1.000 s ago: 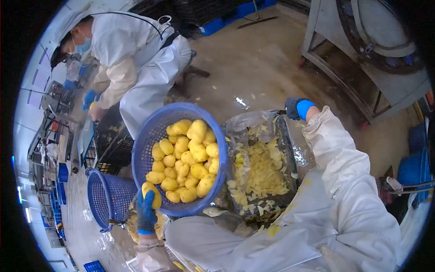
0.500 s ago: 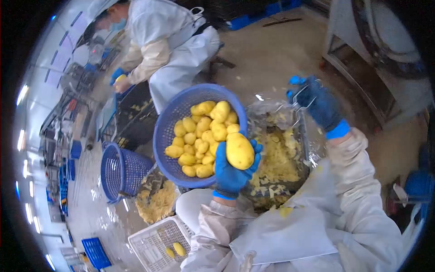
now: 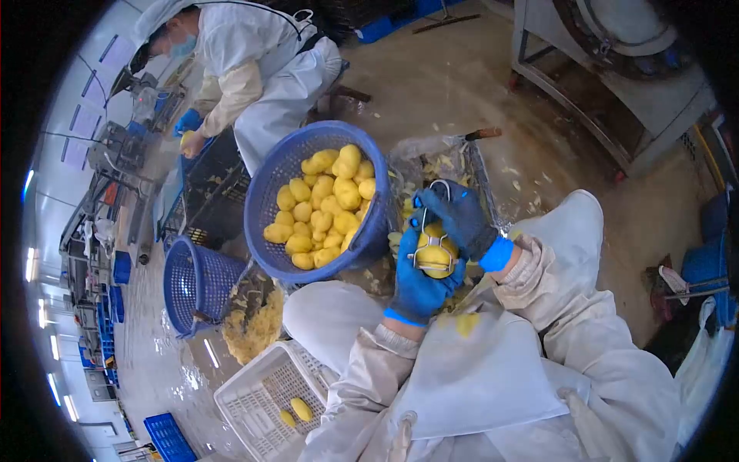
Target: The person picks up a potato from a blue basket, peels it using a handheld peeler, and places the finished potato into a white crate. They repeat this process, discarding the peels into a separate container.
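A yellow potato (image 3: 433,256) rests in my left hand (image 3: 414,286), its blue-gloved fingers curled around it from below. My right hand (image 3: 463,221), in a darker blue glove, grips a metal wire-framed peeler (image 3: 436,267). The peeler's head lies against the potato's near side, and part of its handle is hidden by my fingers. To the left of both hands, a round blue basket (image 3: 377,235) holds several yellow potatoes (image 3: 327,204). Scattered peelings (image 3: 377,279) show beneath and behind my hands.
Farther left stand a second blue basket (image 3: 181,281), a heap of peelings (image 3: 262,331) and a white crate (image 3: 231,396) with two potatoes. A seated co-worker (image 3: 258,50) handles a yellow item at upper left. A metal machine (image 3: 539,73) occupies the upper right.
My right hand has come in from the upper right, bringing the peeler onto the potato. My left hand has drawn the potato rightward, away from the basket. The view has shifted slightly.
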Tool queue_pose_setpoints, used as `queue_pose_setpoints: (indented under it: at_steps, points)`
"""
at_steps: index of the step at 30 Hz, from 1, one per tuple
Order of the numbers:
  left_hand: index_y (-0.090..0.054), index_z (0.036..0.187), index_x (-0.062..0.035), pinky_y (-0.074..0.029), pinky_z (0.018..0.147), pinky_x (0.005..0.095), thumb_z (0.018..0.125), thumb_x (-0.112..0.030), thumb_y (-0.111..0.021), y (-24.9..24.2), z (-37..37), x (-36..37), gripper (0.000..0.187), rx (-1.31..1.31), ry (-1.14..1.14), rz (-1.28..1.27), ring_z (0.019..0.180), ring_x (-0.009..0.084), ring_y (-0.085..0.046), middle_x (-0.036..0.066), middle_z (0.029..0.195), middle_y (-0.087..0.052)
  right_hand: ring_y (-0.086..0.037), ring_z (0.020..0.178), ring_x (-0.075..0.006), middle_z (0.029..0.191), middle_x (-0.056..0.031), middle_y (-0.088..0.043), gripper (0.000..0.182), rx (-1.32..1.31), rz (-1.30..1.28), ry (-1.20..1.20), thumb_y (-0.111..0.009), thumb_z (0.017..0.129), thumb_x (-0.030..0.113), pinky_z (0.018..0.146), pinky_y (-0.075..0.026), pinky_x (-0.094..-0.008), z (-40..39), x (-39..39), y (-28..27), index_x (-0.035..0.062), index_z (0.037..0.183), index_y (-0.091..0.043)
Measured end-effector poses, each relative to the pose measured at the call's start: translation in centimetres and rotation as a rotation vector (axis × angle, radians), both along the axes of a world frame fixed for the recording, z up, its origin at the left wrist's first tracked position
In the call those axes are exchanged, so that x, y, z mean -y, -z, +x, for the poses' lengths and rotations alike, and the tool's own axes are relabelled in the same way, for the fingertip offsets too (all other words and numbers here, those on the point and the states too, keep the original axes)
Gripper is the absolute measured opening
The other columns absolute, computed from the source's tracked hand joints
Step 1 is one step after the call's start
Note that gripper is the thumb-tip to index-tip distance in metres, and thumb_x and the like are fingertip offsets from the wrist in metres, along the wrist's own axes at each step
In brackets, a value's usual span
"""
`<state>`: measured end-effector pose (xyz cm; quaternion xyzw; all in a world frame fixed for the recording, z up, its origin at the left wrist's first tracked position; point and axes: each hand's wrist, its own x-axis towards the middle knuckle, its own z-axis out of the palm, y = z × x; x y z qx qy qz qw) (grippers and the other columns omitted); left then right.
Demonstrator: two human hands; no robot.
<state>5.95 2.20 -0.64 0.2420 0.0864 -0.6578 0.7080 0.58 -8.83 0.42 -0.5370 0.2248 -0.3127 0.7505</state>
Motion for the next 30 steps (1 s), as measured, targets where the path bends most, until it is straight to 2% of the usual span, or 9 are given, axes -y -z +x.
queue_pose_setpoints:
  at_steps: [5,8,12,21,23,24,26,28,30]
  points:
    - [-0.054,0.11,-0.0048,-0.048,0.051,0.027,0.086,-0.045,-0.049,2.0,1.5,-0.3,0.047,-0.001,0.128,-0.103,0.079,0.025,-0.06,0.014,0.095,-0.061,-0.056,0.062,-0.012,0.066,-0.004,-0.059,0.03,0.03,0.13,0.111,-0.051,0.09,0.028,0.061,-0.046,-0.0261,0.8,3.4,4.7,0.0016,0.081,-0.06]
    - [-0.053,0.113,-0.0047,-0.051,0.059,0.0281,0.088,-0.044,-0.045,8.0,1.2,-2.1,0.047,-0.223,0.125,-0.194,0.081,0.0288,-0.06,0.016,0.098,-0.061,-0.054,0.059,-0.012,0.064,-0.0038,-0.058,0.034,0.009,0.095,0.217,-0.048,0.09,0.033,0.058,-0.044,-0.0272,0.5,4.7,3.7,0.0031,0.079,-0.061]
    - [-0.051,0.117,-0.007,-0.051,0.081,0.0412,0.087,-0.041,-0.046,1.2,0.1,-1.4,0.046,-0.042,-0.109,-0.016,0.095,0.029,-0.059,0.014,0.109,-0.059,-0.055,0.059,-0.0112,0.066,-0.003,-0.056,0.03,-0.106,-0.146,-0.038,-0.047,0.091,0.029,0.057,-0.044,-0.0241,0.2,0.9,-0.2,0.0041,0.079,-0.057]
    - [-0.049,0.118,-0.0044,-0.053,0.065,0.0367,0.087,-0.048,-0.047,1.7,1.3,-2.1,0.053,-0.067,0.091,-0.108,0.087,0.029,-0.058,0.019,0.111,-0.056,-0.055,0.062,-0.0111,0.068,-0.0019,-0.055,0.023,-0.149,-0.015,0.12,-0.048,0.092,0.025,0.058,-0.043,-0.0259,0.5,2.2,3.1,0.0048,0.084,-0.056]
    - [-0.048,0.119,-0.0044,-0.054,0.065,0.0363,0.087,-0.048,-0.046,0.9,0.8,-2.8,0.054,-0.079,0.087,-0.141,0.09,0.0295,-0.058,0.019,0.113,-0.055,-0.053,0.063,-0.0117,0.068,-0.0014,-0.054,0.022,-0.631,-1.051,0.499,-0.049,0.092,0.026,0.058,-0.043,-0.0263,-1.2,8.8,8.2,0.0063,0.083,-0.055]
    - [-0.047,0.12,-0.0043,-0.054,0.066,0.036,0.087,-0.049,-0.046,0.8,1.1,-3.3,0.055,-0.088,0.086,-0.165,0.092,0.03,-0.057,0.019,0.115,-0.053,-0.053,0.063,-0.0117,0.068,-0.0014,-0.054,0.022,-0.625,-1.045,0.504,-0.049,0.092,0.026,0.058,-0.043,-0.0263,-2.0,9.2,8.6,0.0063,0.083,-0.055]
    - [-0.046,0.122,-0.0049,-0.054,0.069,0.0371,0.087,-0.05,-0.045,1.0,1.5,-3.1,0.057,-0.069,0.054,-0.148,0.096,0.0305,-0.057,0.018,0.118,-0.052,-0.055,0.059,-0.0123,0.066,-0.0026,-0.058,0.027,0.117,0.006,0.444,-0.051,0.091,0.031,0.055,-0.042,-0.0267,-3.2,9.9,8.6,0.0068,0.08,-0.057]
    - [-0.049,0.119,-0.0057,-0.054,0.073,0.0361,0.088,-0.05,-0.045,0.6,1.2,-2.6,0.054,-0.025,-0.054,-0.085,0.096,0.0267,-0.058,0.012,0.113,-0.057,-0.055,0.061,-0.0126,0.07,-0.0027,-0.058,0.028,0.242,0.205,0.33,-0.047,0.093,0.031,0.059,-0.043,-0.0266,-2.5,6.4,5.7,0.0076,0.08,-0.057]
    - [-0.049,0.119,-0.0063,-0.053,0.075,0.0364,0.087,-0.05,-0.047,1.6,0.8,-2.3,0.054,-0.05,-0.054,-0.073,0.097,0.0266,-0.058,0.011,0.113,-0.056,-0.053,0.063,-0.0131,0.072,-0.0029,-0.058,0.029,0.073,0.068,0.255,-0.047,0.093,0.03,0.063,-0.043,-0.0277,-1.6,1.1,1.5,0.0075,0.079,-0.057]
